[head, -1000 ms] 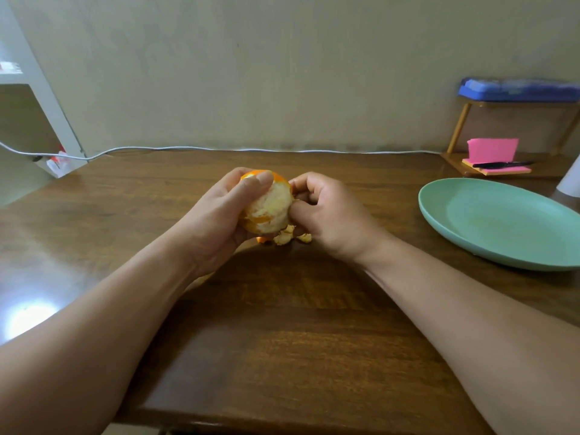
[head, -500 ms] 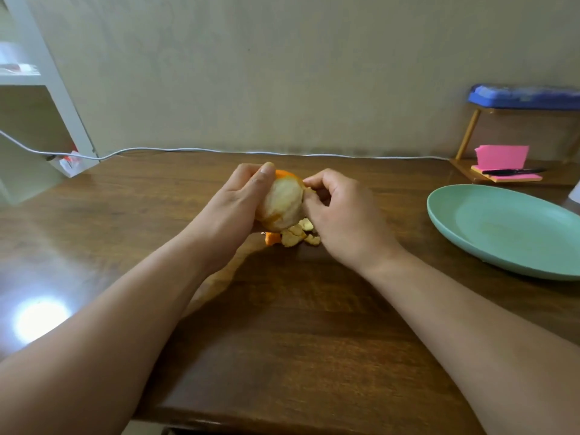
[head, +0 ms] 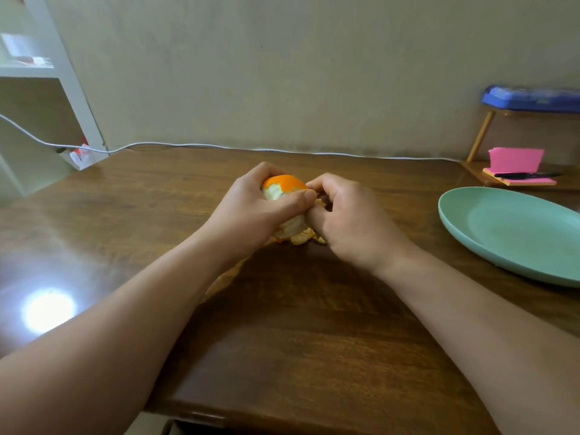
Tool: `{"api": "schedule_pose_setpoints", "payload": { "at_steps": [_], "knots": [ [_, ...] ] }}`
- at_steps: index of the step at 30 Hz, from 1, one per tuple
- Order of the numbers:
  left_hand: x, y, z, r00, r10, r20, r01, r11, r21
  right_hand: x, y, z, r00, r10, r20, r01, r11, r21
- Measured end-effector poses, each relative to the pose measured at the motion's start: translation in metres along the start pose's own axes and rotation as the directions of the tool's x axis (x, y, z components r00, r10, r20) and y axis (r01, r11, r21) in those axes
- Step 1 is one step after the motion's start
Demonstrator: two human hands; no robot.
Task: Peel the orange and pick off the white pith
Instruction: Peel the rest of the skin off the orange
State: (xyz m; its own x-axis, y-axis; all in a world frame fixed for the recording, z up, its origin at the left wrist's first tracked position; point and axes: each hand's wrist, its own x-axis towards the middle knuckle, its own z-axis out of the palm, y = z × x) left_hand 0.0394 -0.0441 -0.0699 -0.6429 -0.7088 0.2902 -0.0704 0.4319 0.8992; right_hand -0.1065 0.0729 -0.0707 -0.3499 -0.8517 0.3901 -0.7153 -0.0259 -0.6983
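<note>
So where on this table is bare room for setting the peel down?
Bare wood lies left of the left hand, and between the right hand and the green plate. Crowded: the peel scraps under the orange.

Both forearms reach forward, left hand (head: 251, 211) curled in a closed grip, right hand (head: 351, 221) pinching beside it

Dim, soft; glare on table (head: 47, 312)

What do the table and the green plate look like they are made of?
Table: probably wood or a wood-look veneer, glossy; brown grain lines show and it mirrors a bright lamp spot. Green plate: likely plastic or melamine, though ceramic is possible; uniform matte-satin colour, thin smooth rim.
</note>
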Motion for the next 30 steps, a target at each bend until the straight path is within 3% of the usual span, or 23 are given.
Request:
{"api": "schedule_pose_setpoints", "payload": {
  "at_steps": [5,8,14,24,30],
  "knots": [
    [0.001,-0.005,0.001,1.0,0.006,-0.02,-0.005,0.999,0.038,0.005,0.004,0.005,0.997,0.022,0.08,-0.017,0.998,-0.059],
    [0.002,-0.004,0.001,0.999,0.028,-0.024,-0.027,0.998,0.053,0.008,0.007,0.004,0.998,-0.03,0.057,0.034,0.997,-0.071],
    [0.004,-0.005,-0.005,0.999,-0.008,-0.031,0.007,0.998,-0.057,0.008,0.008,0.002,0.991,-0.128,0.047,0.133,0.983,-0.128],
    [0.003,-0.005,-0.002,0.999,-0.01,0.034,0.013,0.996,-0.083,0.006,0.009,-0.004,0.992,-0.112,0.064,0.119,0.986,-0.115],
    [0.004,-0.007,-0.008,0.992,-0.073,0.102,0.085,0.989,-0.124,0.004,0.006,-0.009,0.979,-0.076,0.188,0.111,0.977,-0.182]
  ]
}}
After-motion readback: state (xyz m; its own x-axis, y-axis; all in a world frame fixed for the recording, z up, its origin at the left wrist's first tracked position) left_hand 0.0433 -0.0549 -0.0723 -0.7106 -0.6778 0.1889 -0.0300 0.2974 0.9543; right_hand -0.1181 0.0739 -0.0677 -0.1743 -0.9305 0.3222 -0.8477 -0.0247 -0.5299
